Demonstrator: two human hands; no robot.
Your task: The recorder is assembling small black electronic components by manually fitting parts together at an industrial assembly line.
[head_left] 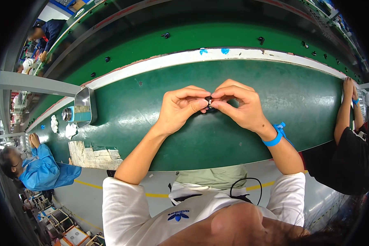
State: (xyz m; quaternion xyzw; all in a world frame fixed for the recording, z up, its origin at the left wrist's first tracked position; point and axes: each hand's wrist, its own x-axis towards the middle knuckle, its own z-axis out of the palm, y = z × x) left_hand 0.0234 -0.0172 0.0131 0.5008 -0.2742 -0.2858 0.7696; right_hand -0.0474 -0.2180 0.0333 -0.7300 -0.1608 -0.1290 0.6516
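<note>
Between my two hands, above the green tabletop [168, 151], is a small black part [209, 99] with a light spot on it; it is too small to name. My left hand [183, 103] pinches it from the left with thumb and fingertips. From the other side my right hand [238, 103] grips it the same way, thumb and index finger meeting my left fingertips. Most of the part is hidden by my fingers. A blue wrist strap [277, 135] circles my right wrist.
Beyond a white ledge [168, 60], a green conveyor belt [217, 35] carries several small black parts. At left stand a metal tray [85, 107], a blue bottle [71, 114] and crumpled white tissue [71, 130]. Co-workers sit at left [45, 168] and right [344, 151].
</note>
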